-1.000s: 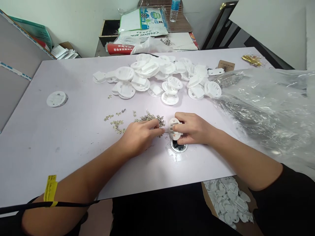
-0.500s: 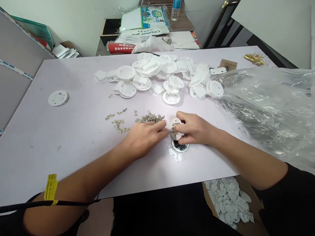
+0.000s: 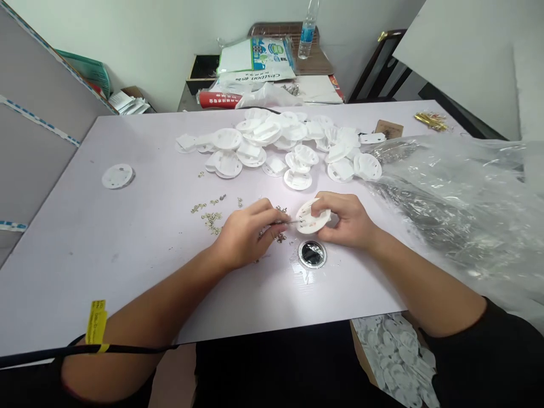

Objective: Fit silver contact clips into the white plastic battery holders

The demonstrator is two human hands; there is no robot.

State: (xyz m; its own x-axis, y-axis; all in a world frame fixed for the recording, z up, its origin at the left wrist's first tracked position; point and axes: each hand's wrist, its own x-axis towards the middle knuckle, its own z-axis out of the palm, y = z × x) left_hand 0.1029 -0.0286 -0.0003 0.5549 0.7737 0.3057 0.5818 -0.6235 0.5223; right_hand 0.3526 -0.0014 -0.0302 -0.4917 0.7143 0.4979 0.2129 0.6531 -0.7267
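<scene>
L fingers (image 3: 274,216) pinch thin metal tool (image 3: 293,221), R fingers (image 3: 326,203) grip rnd, slotted wht plastic disc (image 3: 312,223).

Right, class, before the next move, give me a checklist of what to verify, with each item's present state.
1. White disc gripped by the right hand: ok.
2. Thin metal piece pinched in the left hand, pointing at the disc: ok.
3. Its tip seated in the disc: cannot tell, too small.
4. Small metal parts gathered in one heap: not ok, some lie scattered.
5. Pile of white discs apart from both hands: ok, farther back on the table.
</scene>
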